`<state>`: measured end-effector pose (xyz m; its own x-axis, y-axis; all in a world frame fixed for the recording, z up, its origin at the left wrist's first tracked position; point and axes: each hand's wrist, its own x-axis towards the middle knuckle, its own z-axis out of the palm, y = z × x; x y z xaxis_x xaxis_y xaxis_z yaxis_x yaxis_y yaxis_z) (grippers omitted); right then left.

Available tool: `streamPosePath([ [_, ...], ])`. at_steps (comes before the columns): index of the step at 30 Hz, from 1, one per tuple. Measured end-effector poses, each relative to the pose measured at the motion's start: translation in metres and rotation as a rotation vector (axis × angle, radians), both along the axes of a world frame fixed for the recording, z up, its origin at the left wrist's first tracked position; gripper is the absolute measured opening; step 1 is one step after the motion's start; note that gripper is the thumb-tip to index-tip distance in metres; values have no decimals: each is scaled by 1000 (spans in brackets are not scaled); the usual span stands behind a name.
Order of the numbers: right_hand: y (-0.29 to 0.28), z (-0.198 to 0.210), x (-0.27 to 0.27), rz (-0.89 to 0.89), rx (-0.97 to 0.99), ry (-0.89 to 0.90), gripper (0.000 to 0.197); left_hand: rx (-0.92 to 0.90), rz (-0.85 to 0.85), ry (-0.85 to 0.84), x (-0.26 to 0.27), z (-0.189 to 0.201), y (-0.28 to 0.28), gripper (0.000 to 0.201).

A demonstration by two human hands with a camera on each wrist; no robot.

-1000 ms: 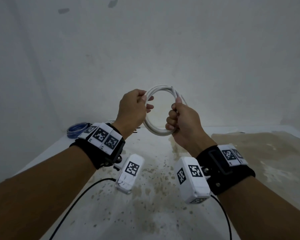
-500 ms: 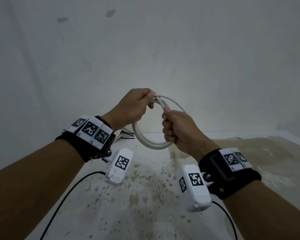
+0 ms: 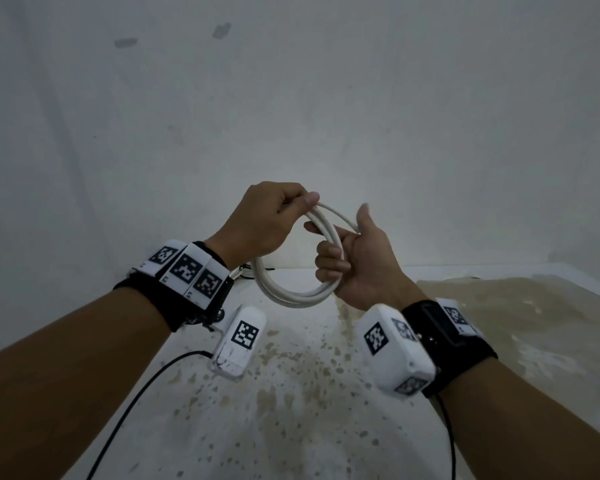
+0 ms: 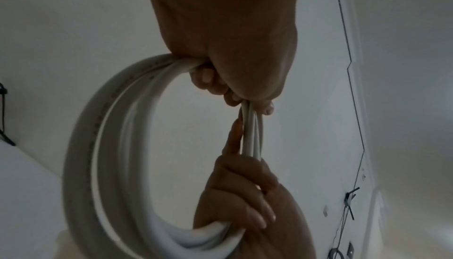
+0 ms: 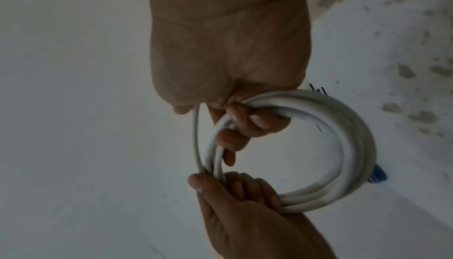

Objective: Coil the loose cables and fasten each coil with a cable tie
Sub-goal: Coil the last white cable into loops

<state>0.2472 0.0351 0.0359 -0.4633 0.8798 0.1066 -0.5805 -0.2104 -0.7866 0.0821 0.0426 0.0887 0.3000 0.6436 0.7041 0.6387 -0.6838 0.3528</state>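
A white cable coil (image 3: 293, 296) of several loops hangs in the air above the table, held by both hands. My left hand (image 3: 284, 211) grips its top, thumb and fingers pinched over the strands. My right hand (image 3: 331, 259) is palm up with its fingers curled round the right side of the coil and its thumb raised free. The left wrist view shows the coil (image 4: 102, 147) running from the left hand (image 4: 213, 81) down to the right hand (image 4: 241, 195). The right wrist view shows the coil (image 5: 355, 137), the right hand's fingers (image 5: 245, 119) wrapped on it and the left hand (image 5: 232, 191) below.
The white table (image 3: 291, 403) is speckled with brown stains, with a large brown patch (image 3: 506, 306) at the right. Thin black ties (image 3: 258, 268) lie at the table's back by the wall. A blue cable coil (image 5: 377, 175) lies on the table behind the white one.
My right hand has rolled palm up and lifted its thumb off the coil. My left hand has moved onto the coil's top, and the coil has tilted and dropped slightly.
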Motion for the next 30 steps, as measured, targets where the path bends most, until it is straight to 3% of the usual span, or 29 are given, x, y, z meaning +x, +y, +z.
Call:
streamPosePath([
  [4, 5, -8, 2, 24, 29, -20, 46, 38, 43, -60, -1, -12, -1, 38],
  [8, 4, -9, 2, -153, 164, -262, 50, 94, 158, -129, 2, -28, 5, 37],
  [11, 4, -9, 5, -207, 152, -373, 44, 16, 160, -152, 3, -40, 11, 35],
  [15, 12, -20, 16, -205, 67, -374, 41, -104, 104, 86, 5, -39, 13, 25],
  [19, 18, -22, 24, -234, 145, -548, 42, -82, 36, 331, 6, -42, 13, 27],
  [26, 21, -28, 39, -300, 290, -719, 44, -407, -47, 56, 23, -56, 15, 21],
  [30, 16, -36, 53, -327, 275, -720, 45, -324, 1, 59, 42, -65, 13, 28],
])
